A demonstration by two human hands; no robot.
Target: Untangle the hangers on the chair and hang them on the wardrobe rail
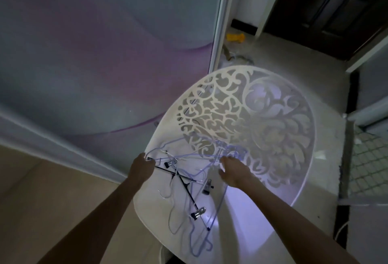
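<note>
Glossy white plastic chair (pixel 294 179) with cut-out pattern, thin lilac coated hangers (pixel 195 221), shiny metal clips (pixel 198 212)

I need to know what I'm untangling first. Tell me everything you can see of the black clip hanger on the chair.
The black clip hanger looks like thin dark metal: two slim bars crossing in an X, with shiny metal clips near their ends. It lies flat on the white chair seat, threaded among pale lilac wire hangers. The left hand grips its upper-left end; the right hand is close by, not clearly touching it.
</note>
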